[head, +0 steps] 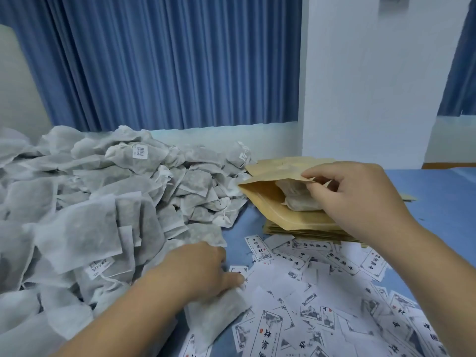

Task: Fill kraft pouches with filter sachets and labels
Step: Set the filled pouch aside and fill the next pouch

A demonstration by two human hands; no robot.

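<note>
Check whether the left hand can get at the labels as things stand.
Probably yes. The left hand lies on a sachet at the edge of the pile, and the labels lie loose and uncovered on the table right beside it.

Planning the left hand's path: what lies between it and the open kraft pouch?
Head view: a few loose labels on the blue table, between left hand and kraft pouch.

A pleated blue curtain [159,63] hangs across the back, above a pale ledge [231,135] behind the far edge of the blue table [443,191]. A white pillar [368,78] stands beyond the table's far right corner, with a second blue curtain [461,73] and wooden trim [448,165] past it. The light is soft and even.
</note>
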